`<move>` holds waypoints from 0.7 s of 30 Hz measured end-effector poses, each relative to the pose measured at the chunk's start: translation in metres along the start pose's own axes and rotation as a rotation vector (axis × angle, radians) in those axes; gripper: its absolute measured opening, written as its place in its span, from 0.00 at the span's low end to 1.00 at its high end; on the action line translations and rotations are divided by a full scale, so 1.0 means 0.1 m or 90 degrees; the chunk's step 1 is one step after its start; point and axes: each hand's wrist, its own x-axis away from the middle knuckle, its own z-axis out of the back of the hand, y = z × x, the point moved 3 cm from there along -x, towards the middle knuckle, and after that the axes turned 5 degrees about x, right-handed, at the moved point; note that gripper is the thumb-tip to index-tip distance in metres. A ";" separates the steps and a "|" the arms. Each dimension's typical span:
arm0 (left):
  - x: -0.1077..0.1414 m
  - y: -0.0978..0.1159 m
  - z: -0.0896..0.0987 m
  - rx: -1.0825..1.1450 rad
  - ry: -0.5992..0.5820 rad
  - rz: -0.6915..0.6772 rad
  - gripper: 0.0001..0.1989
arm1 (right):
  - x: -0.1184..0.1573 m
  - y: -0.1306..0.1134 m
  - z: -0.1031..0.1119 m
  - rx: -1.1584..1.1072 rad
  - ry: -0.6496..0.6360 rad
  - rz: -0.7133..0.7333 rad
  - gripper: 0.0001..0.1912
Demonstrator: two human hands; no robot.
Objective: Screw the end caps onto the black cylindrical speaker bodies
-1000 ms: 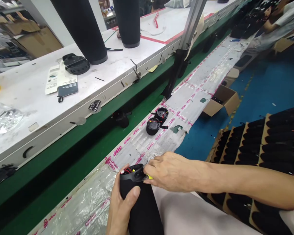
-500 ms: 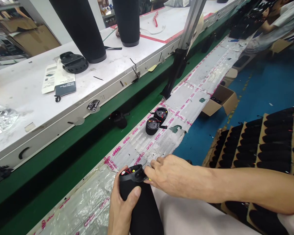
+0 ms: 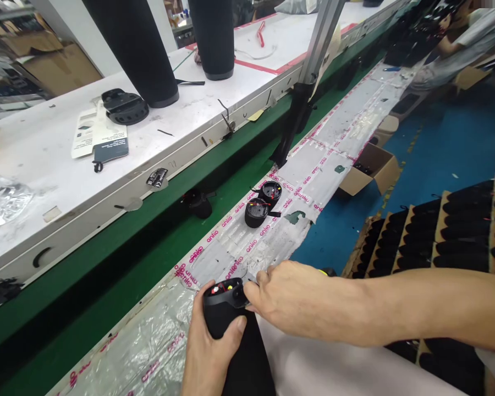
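Observation:
My left hand [image 3: 214, 341] is wrapped round a black cloth-covered cylindrical speaker [image 3: 249, 357], its thumb across the near side just below the rim. The speaker is tilted, with its open end up; red wires and small white and yellow connectors show inside. My right hand [image 3: 272, 294] is closed at the right side of that rim, fingers pinched against it. What the fingers grip is hidden. Beyond my right wrist a yellow-and-black end [image 3: 328, 271] of some object peeks out; I cannot tell whether the hand holds it.
Two black round caps [image 3: 256, 212] with wires stand on the plastic-covered ledge [image 3: 214, 256]. Tall black speakers [image 3: 212, 38], a black part [image 3: 124, 105] and cards [image 3: 97, 135] are on the white bench. A metal post [image 3: 317, 49] rises ahead. Open carton [image 3: 371, 170] and stacked black cylinders [image 3: 466, 220] lie right.
The speaker's open end and both hands have shifted slightly to the right. The yellow-and-black end beyond my right wrist shows more now.

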 end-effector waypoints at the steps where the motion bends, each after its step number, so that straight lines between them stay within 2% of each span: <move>1: 0.00 0.00 0.00 0.000 0.001 0.004 0.37 | -0.01 0.00 -0.01 -0.007 0.005 -0.003 0.05; 4: 0.00 -0.02 0.00 0.008 0.013 0.008 0.37 | -0.05 0.02 -0.05 -0.050 -0.004 -0.018 0.02; 8: -0.01 -0.02 0.01 0.015 -0.003 0.020 0.39 | -0.12 0.12 -0.09 -0.126 -0.034 -0.044 0.14; 10: -0.02 -0.01 0.00 0.047 -0.026 0.034 0.38 | -0.15 0.14 -0.10 -0.158 -0.024 -0.060 0.16; 14: -0.04 -0.06 -0.01 0.193 -0.024 0.084 0.41 | -0.11 0.10 -0.19 -0.282 0.028 -0.152 0.18; 18: -0.03 -0.25 -0.05 0.411 0.003 0.199 0.45 | 0.01 0.03 -0.28 -0.483 0.121 -0.264 0.19; 21: -0.03 -0.37 -0.07 0.481 0.015 0.231 0.45 | 0.11 0.01 -0.30 -0.535 0.134 -0.330 0.20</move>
